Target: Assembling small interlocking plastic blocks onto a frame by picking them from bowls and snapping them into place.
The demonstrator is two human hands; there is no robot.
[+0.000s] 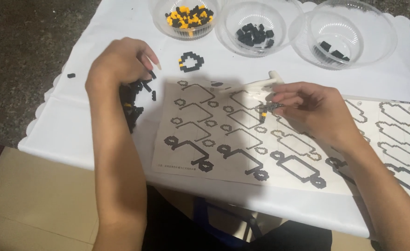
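Head view: right hand (307,104) pinching small black-and-yellow brick piece (269,108) over instruction sheet (223,139), right above diagrams, looks like for easy matching. Left hand (121,60) curled over loose pile of black bricks (133,100) on counter (75,121), fingers bent narrow; can't tell if it grips one. Three clear bowls (256,23) at far edge keep bricks sorted. Finished black ring (191,61) parked beside. White tool (265,83) half hidden by fingers. Sheet's right part cut off.
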